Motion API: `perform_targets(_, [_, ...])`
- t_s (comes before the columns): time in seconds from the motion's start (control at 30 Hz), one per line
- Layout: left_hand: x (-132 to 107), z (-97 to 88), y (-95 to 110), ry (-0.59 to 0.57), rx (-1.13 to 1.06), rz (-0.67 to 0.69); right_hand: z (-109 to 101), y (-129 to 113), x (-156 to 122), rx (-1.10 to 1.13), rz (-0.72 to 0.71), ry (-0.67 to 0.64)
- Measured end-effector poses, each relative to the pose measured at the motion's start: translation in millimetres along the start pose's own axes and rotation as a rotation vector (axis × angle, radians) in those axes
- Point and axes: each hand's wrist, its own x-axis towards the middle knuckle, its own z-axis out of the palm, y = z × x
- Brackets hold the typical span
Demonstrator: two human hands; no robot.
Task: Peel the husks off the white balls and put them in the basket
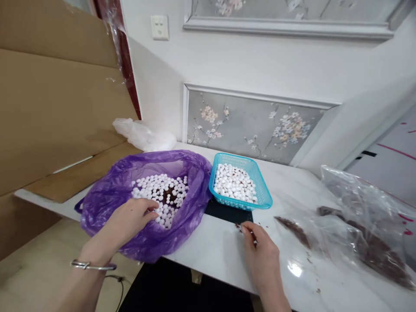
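A purple plastic bag (191, 208) stands wide-mouthed on the white table, holding many small white balls (152, 186) with dark brown bits among them. My left hand (138, 214) reaches over its near rim, fingers curled down at the balls; whatever lies between thumb and fingers is hidden. On the right, my right hand (261, 249) is closed in a pinch just above the tabletop, with brown crumbly bits (238, 227) showing at the fingertips. Beyond it sits a blue plastic basket (264, 190) filled with white balls and some brown specks.
Clear plastic bags (347, 234) with brown material lie at the right, loose crumbs beside them. A dark flat piece (227, 211) lies under the basket's near edge. Large cardboard (58, 112) stands at the left. A white plastic bag (143, 135) rests against the wall.
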Motion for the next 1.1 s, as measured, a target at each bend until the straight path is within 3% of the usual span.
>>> perform_targets(0.1, [6.3, 6.0, 1.5, -0.03, 0.013, 0.044, -2.7, -0.5, -1.4, 0.025, 0.012, 0.019])
perform_targets(0.2, [12.0, 5.8, 11.4, 0.012, -0.063, 0.078, -3.9, 0.9, -2.9, 0.057, 0.005, 0.032])
perform_targets(0.27, [10.6, 7.5, 26.4, 0.07, -0.277, 0.101, -3.2, 0.6, -4.0, 0.129, -0.016, 0.009])
perform_targets(0.33, [4.1, 16.1, 49.5, 0.051, -0.667, 0.083, -1.9, -2.5, -5.8, 0.235, -0.038, -0.031])
perform_targets(0.43, [-10.9, 43.3, 91.3, -0.248, -1.347, -0.079, -1.3, -13.6, -11.1, 0.376, 0.022, -0.069])
perform_targets(0.5, [-19.3, 65.1, 114.2, -0.421, -1.627, -0.22, -3.8, -23.8, -15.9, 0.48, 0.097, -0.083])
perform_targets(0.57, [-23.4, 84.0, 128.1, -0.519, -1.789, -0.334, -8.8, -33.8, -20.2, 0.575, 0.123, -0.104])
perform_targets(0.73, [-18.5, 106.7, 132.9, -0.585, -1.889, -0.39, -18.6, -49.0, -22.1, 0.636, 0.04, -0.142])
perform_targets(0.93, [-15.2, 110.2, 132.4, -0.544, -1.869, -0.325, -6.5, -47.6, -18.9, 0.669, -0.022, -0.119])
perform_targets(1.1, [-15.7, 115.1, 132.1, -0.489, -1.859, -0.357, -0.4, -44.6, -21.1, 0.616, -0.042, -0.122])
